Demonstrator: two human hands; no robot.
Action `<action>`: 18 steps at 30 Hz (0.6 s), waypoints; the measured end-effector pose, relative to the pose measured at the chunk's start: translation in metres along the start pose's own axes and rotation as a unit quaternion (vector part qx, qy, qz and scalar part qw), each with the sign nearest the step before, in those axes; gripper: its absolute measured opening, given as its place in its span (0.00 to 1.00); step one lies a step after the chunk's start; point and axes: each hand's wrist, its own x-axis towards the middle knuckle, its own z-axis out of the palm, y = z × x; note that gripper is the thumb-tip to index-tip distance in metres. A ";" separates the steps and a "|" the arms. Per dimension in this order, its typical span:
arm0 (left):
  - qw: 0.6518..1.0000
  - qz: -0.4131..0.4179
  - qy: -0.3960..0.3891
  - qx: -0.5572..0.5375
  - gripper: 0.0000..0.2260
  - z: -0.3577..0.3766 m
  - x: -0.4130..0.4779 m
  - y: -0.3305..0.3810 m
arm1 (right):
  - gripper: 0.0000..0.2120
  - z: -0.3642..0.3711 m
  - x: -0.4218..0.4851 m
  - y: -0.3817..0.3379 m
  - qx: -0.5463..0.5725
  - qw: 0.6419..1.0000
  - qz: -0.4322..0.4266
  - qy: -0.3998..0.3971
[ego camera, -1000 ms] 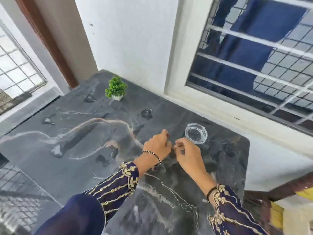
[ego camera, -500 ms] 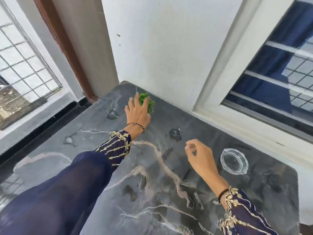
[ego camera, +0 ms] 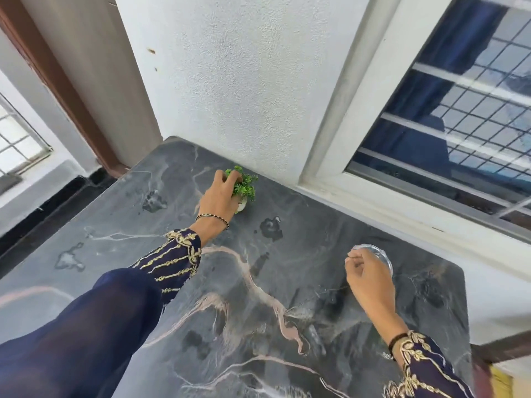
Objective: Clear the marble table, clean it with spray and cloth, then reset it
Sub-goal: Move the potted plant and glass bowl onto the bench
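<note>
A dark grey marble table (ego camera: 120,242) with pale veins fills the lower view. At its far side, close to the wall, stands a small green plant in a white pot (ego camera: 246,187). My left hand (ego camera: 219,198) is closed around the plant and pot, which still rests on the table. A clear glass ashtray (ego camera: 380,255) sits near the right side, below the window. My right hand (ego camera: 366,278) hovers just in front of the ashtray with fingers curled and nothing in them, and it hides part of the glass rim.
A white wall (ego camera: 230,81) and a barred window (ego camera: 459,116) with a white sill run along the table's far edge. A brown door frame (ego camera: 57,90) stands at the left. The floor drops off at the table's left side.
My left hand reached to the plant and closed its fingers around it. My right hand moved right, up to the ashtray. The view shifted closer to the wall.
</note>
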 end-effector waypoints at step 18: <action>0.986 0.110 -0.066 -0.103 0.15 0.025 -0.087 0.107 | 0.13 -0.020 -0.007 0.066 0.124 0.959 0.250 0.043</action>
